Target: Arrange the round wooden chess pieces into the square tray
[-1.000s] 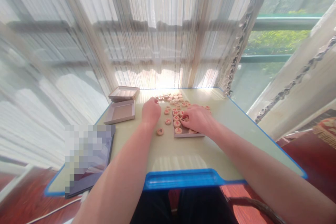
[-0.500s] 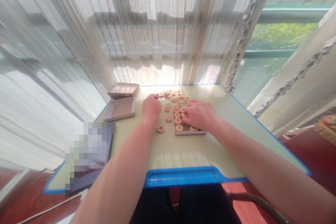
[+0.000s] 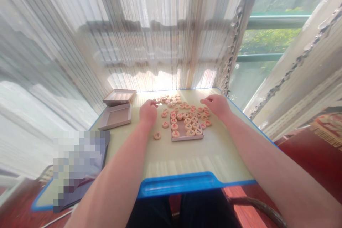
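Round wooden chess pieces (image 3: 184,115) with red or dark characters lie scattered over the far half of a pale table (image 3: 187,153). Several sit in rows inside a shallow grey tray (image 3: 187,133) at the middle. My left hand (image 3: 148,111) rests curled on the table just left of the tray, fingertips touching pieces at the far edge of the scatter. My right hand (image 3: 217,105) hovers over loose pieces to the tray's right, fingers bent with the tips drawn toward a piece. One piece (image 3: 157,135) lies alone near my left wrist.
Two empty grey box halves (image 3: 116,115) (image 3: 119,96) lie at the table's far left. A dark tablet (image 3: 80,171) lies at the near left corner. The table has a blue rim (image 3: 179,184). Sheer curtains (image 3: 149,32) hang right behind the table.
My right hand has lifted off the tray and moved right and farther away, uncovering the rows of pieces. The left hand has stayed by the tray's left side.
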Demonstrator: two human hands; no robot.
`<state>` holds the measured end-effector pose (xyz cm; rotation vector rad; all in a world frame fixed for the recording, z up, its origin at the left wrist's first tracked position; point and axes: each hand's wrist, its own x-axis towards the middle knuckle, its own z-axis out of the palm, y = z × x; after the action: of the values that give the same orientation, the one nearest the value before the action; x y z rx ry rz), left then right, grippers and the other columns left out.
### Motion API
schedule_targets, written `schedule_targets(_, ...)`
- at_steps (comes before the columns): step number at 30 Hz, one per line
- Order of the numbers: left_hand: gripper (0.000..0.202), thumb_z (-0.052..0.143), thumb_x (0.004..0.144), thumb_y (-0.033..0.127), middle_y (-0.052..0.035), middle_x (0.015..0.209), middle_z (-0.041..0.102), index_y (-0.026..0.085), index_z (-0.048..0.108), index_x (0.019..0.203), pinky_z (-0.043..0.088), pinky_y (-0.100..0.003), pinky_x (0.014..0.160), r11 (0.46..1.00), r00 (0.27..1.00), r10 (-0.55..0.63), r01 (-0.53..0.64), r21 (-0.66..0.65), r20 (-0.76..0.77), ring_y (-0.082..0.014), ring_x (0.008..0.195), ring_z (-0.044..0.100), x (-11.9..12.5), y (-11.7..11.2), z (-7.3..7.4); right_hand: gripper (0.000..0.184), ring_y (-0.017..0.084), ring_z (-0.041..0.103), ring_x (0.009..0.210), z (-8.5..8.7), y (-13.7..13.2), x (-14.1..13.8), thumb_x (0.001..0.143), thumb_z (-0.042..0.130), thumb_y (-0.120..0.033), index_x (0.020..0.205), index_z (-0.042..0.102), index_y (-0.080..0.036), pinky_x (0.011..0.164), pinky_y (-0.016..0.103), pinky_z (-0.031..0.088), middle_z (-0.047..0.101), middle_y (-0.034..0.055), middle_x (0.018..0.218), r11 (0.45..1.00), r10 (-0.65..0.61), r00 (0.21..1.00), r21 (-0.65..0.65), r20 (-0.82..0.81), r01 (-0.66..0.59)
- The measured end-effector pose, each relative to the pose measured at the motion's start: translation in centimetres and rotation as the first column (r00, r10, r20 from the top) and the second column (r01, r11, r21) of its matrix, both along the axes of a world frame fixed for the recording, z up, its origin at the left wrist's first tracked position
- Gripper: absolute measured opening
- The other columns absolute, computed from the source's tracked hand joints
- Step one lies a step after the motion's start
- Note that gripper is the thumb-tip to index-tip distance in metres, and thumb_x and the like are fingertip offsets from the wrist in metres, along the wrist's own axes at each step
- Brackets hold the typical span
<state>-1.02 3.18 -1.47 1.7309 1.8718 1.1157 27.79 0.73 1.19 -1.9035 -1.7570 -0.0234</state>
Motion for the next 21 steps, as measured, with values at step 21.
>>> schedule_targets(21,0.031,0.038,0.084,0.028,-0.0068,0.103,0.068,0.019,0.065,0.099,0.045,-0.033,0.085,0.99,0.965,-0.143,0.134,-0.052,-0.222,-0.023,0.098,0.06,0.7,-0.5,0.5,0.019,0.017,0.059,0.075,3.1,-2.6,-0.4,0.068,0.059,-0.028,0.082,0.071,-0.024,0.063,0.025,0.039,0.069,0.0019,0.085,0.901,0.149,0.967,-0.431,0.207,-0.047)
